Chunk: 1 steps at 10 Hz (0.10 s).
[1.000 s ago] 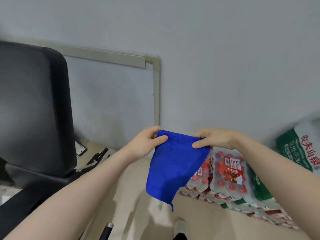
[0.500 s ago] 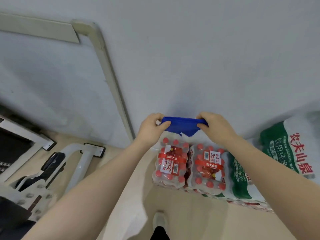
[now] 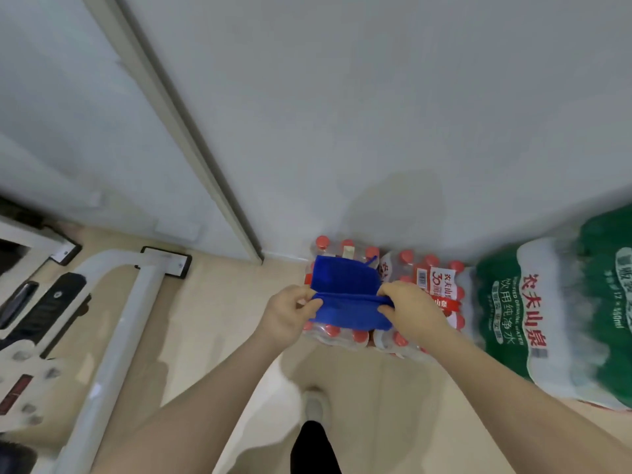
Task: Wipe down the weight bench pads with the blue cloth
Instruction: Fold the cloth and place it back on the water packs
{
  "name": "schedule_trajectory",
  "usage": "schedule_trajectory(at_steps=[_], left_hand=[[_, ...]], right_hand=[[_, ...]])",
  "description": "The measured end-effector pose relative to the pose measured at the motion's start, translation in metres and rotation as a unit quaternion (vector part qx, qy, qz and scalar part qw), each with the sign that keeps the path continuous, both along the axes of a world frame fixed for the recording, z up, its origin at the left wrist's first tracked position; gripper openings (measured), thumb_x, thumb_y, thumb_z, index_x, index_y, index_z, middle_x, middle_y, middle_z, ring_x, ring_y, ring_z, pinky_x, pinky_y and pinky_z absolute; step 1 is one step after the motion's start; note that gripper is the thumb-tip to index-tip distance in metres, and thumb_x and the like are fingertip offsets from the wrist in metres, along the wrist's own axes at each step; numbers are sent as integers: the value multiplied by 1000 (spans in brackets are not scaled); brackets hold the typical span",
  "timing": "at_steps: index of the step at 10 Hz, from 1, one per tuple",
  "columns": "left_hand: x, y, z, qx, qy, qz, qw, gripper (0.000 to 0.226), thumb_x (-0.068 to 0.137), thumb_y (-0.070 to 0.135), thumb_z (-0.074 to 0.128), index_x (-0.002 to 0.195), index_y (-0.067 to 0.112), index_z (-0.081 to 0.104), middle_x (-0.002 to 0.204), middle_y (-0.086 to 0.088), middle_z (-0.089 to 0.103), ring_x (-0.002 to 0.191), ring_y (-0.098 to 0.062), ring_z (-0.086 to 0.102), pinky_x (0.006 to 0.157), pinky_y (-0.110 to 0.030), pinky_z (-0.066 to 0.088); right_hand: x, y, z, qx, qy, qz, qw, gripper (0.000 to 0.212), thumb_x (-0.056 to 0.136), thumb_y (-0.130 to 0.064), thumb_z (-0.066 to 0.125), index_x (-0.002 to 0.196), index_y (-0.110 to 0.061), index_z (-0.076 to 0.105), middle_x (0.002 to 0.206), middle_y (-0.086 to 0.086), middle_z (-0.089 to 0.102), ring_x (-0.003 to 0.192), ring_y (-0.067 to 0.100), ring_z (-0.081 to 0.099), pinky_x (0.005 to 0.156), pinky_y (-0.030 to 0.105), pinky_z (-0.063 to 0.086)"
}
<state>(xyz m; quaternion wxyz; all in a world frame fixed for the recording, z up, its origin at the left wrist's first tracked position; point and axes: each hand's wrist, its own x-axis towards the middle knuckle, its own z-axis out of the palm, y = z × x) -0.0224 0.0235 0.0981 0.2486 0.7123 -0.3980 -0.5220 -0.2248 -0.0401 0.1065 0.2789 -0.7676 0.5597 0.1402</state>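
Note:
The blue cloth (image 3: 345,294) is folded over and stretched between my two hands at the middle of the head view. My left hand (image 3: 290,314) pinches its left end and my right hand (image 3: 408,311) pinches its right end. The cloth hangs just above a pack of red-capped water bottles. The black bench pads are out of view; only the bench's white frame (image 3: 116,333) and some black fittings show at the left.
Shrink-wrapped packs of red-capped bottles (image 3: 434,295) stand on the floor against the wall, with green-labelled packs (image 3: 533,319) to their right. A grey trim strip (image 3: 184,138) runs down the wall. My shoe (image 3: 314,407) shows on the beige floor below.
The view has swung right and down, away from the black bench pad. The cloth, first hanging open, is now folded over and held lower, just above the bottle pack.

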Motion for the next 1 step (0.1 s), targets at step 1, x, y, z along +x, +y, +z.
schedule_trajectory(at_steps=[1], left_hand=[[0, -17, 14, -13, 37, 51, 998, 28, 92, 6, 50, 120, 9, 58, 105, 12, 59, 88, 1, 61, 70, 1, 40]], right_hand=[[7, -16, 0, -110, -27, -74, 991, 27, 94, -19, 49, 121, -13, 52, 121, 9, 55, 108, 23, 49, 88, 32, 44]])
